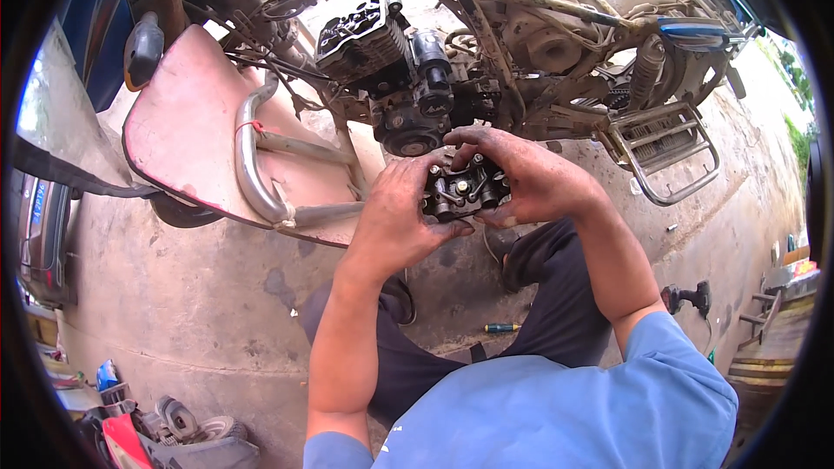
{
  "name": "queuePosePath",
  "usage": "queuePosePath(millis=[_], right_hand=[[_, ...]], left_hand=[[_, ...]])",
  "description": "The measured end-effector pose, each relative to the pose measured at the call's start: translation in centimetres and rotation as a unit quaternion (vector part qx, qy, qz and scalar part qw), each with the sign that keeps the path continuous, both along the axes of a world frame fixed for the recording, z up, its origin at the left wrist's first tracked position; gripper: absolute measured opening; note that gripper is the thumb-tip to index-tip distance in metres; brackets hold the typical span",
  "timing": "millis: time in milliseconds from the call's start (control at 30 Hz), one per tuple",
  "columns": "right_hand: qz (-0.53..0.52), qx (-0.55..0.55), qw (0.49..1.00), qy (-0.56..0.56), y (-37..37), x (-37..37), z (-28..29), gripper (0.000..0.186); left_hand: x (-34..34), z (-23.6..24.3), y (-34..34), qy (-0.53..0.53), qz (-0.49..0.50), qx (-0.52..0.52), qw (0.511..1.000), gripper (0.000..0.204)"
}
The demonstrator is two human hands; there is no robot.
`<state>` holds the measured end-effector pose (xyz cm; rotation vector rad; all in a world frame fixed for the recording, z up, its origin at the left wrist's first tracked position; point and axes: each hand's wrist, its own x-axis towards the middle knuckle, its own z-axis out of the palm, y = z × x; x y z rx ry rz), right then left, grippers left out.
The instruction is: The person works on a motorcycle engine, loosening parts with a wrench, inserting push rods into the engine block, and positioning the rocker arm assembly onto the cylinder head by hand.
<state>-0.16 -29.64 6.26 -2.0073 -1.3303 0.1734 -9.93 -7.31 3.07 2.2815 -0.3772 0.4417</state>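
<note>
Between my two hands, in front of my chest, I hold a dark metal rocker arm assembly (463, 188) with a brass-coloured bolt head at its middle. My left hand (401, 210) grips its left side, thumb along the near edge. My right hand (530, 175) wraps round the right side, its fingers over the far edge. Just beyond stands a motorcycle engine (417, 91); its cylinder head (363, 35) is uncovered on top, with the inner parts showing. The dirty motorcycle frame (486, 43) runs off to the right.
A pink-white panel (191, 113) with a bent chrome tube (252, 148) stands left of the engine. A footrest frame (665, 152) juts out at the right. On the concrete floor lie a screwdriver (501, 327) and a black power drill (688, 298). A red-and-grey vehicle (130, 443) is at lower left.
</note>
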Motion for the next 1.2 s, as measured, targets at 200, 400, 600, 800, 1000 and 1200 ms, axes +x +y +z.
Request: queuePosePath(millis=[200, 400, 600, 800, 1000, 1200], right_hand=[[0.007, 0.059, 0.996, 0.063, 0.2, 0.3, 0.7, 0.085], [0.014, 0.134, 0.976, 0.173, -0.7, 0.3, -0.9, 0.082], [0.007, 0.114, 0.989, 0.096, 0.6, -0.4, -0.9, 0.076], [-0.001, 0.204, 0.959, 0.196, 1.4, 0.6, -3.4, 0.075], [0.013, 0.273, 0.925, 0.265, 3.0, 3.7, -4.9, 0.084], [-0.028, 0.19, 0.981, -0.005, 7.1, 8.9, -1.4, 0.083]], left_hand=[[0.4, -0.7, -0.4, -0.004, 0.02, 0.013, 1.0, 0.066], [0.4, -0.7, -0.9, -0.021, -0.011, -0.055, 0.998, 0.062], [0.2, -1.8, -1.1, -0.025, 0.027, 0.059, 0.998, 0.056], [1.0, -0.7, -1.3, 0.077, 0.028, -0.003, 0.997, 0.062], [4.8, 1.7, 1.4, 0.048, 0.055, 0.104, 0.992, 0.056], [10.0, 7.7, 6.4, 0.053, 0.043, 0.202, 0.977, 0.054]])
